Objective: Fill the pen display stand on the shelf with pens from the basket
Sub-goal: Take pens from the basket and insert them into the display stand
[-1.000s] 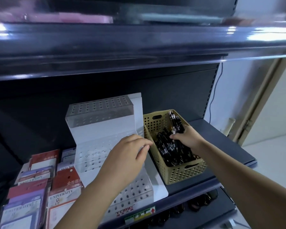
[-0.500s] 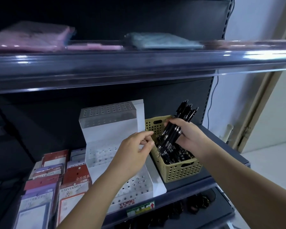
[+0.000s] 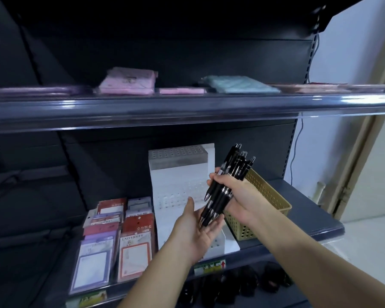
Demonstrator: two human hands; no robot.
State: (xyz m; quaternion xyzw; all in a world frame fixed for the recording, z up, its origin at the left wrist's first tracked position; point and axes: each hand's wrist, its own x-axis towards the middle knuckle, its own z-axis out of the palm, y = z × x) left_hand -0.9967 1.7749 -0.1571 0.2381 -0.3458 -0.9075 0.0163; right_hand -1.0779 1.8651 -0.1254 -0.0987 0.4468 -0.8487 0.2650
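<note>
My right hand (image 3: 238, 196) grips a bunch of black pens (image 3: 227, 181), tilted with the clicker ends up and to the right. Their tips rest against the upturned palm of my left hand (image 3: 196, 227), whose fingers are straight. Both hands hover in front of the white stepped pen display stand (image 3: 178, 174) on the middle shelf. Its rows of holes show no pens. The yellow perforated basket (image 3: 267, 196) stands just right of the stand, mostly behind my right hand, and its contents are hidden.
Packs of sticky notes and note pads (image 3: 120, 232) fill the shelf left of the stand. An upper shelf (image 3: 187, 105) with pink and teal pouches overhangs the work area. Dark items lie on the shelf below. A white wall and door frame are on the right.
My right hand lifted the bunch of pens out of the basket and carried it left. My left hand left the stand and turned palm up under the pen tips. The camera tilted upward.
</note>
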